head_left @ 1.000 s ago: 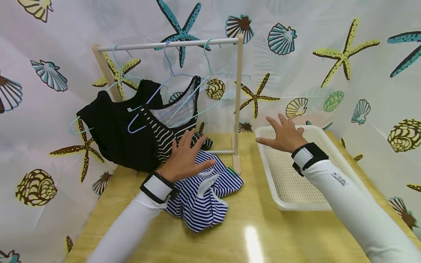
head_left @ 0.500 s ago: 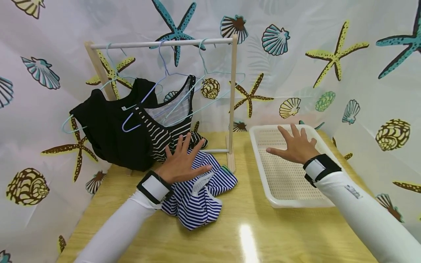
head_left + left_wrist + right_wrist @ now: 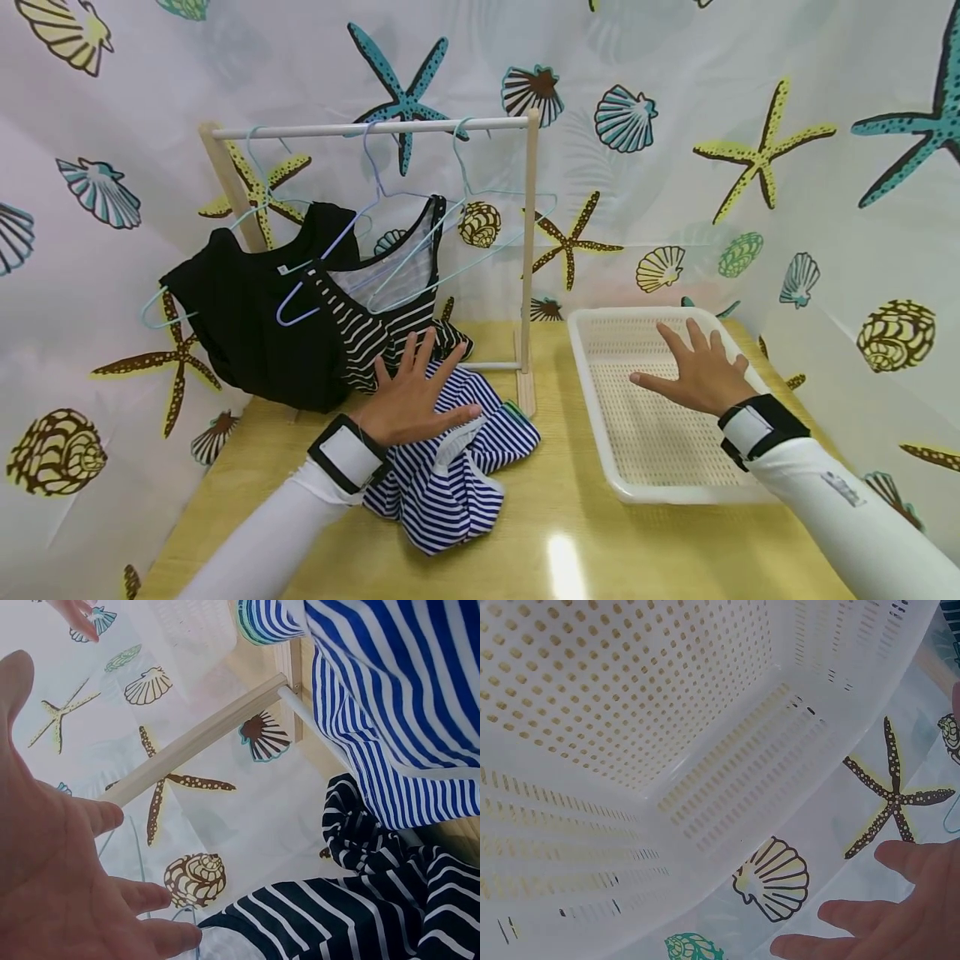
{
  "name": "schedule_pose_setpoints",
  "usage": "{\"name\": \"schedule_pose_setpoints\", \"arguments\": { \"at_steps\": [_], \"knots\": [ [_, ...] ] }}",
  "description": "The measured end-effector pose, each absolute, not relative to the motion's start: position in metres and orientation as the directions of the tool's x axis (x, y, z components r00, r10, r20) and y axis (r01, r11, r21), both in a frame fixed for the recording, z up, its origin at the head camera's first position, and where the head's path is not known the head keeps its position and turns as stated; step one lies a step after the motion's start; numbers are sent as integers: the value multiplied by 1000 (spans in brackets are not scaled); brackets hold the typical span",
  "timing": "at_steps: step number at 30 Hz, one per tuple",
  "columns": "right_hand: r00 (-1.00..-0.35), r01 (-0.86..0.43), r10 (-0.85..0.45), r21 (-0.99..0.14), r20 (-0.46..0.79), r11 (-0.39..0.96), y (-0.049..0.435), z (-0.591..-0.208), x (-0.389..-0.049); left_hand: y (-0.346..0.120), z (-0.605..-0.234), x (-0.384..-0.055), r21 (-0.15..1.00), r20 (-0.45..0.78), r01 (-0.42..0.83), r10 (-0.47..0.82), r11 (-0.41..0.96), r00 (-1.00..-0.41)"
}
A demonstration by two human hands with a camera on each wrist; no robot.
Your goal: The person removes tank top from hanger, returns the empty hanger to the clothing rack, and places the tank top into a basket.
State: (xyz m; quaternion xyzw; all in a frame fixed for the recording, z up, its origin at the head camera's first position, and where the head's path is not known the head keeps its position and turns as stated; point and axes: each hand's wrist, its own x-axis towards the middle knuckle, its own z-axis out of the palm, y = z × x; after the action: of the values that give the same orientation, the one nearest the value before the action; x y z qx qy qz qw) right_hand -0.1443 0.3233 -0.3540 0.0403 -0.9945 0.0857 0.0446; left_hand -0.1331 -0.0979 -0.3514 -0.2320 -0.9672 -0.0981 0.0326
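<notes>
My left hand is spread with straight fingers over a crumpled blue-and-white striped garment on the table; it holds nothing. In the left wrist view the palm and fingers stand apart from the striped cloth. My right hand is spread too, above the white perforated basket, with nothing between its fingers. On the rack hang a black top and a black-and-white striped tank top on a purple hanger. A bare mint-green hanger hangs at their right.
The small clothes rack has a white rail and wooden posts, and stands at the back left of the wooden table. A curtain printed with shells and starfish closes off the back and sides.
My right hand has moved to the right, further over the basket. The left hand stays over the striped garment, and the head view has shifted slightly.
</notes>
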Motion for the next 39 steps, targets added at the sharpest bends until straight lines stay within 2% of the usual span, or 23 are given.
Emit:
{"name": "schedule_pose_setpoints", "arguments": {
  "at_steps": [6, 12, 16, 21, 26, 32, 39],
  "knots": [
    [-995, -77, -62, -200, 82, 977, 334, -360, -136, -97, -358, -131, 151, 100, 460, 449, 875, -888],
    [-997, -49, -36, -204, 64, 978, 344, -362, -128, -92, -364, -129, 173, 62, 477, 474, 861, -878],
    [-998, -42, -30, -207, 59, 977, 348, -365, -128, -92, -365, -127, 161, 95, 486, 476, 859, -874],
    [-1000, -13, -9, -219, 20, 976, 352, -369, -128, -97, -368, -123, 162, 61, 482, 479, 861, -876],
    [-999, -13, -4, -230, 40, 973, 360, -368, -129, -97, -376, -121, 159, 48, 493, 492, 856, -870],
    [-1000, 5, 7, -235, 10, 972, 368, -367, -127, -98, -390, -117, 207, -30, 490, 506, 847, -862],
    [-1000, -10, -10, -214, -2, 977, 377, -354, -127, -112, -392, -113, 280, -51, 458, 490, 843, -870]
  ]
}}
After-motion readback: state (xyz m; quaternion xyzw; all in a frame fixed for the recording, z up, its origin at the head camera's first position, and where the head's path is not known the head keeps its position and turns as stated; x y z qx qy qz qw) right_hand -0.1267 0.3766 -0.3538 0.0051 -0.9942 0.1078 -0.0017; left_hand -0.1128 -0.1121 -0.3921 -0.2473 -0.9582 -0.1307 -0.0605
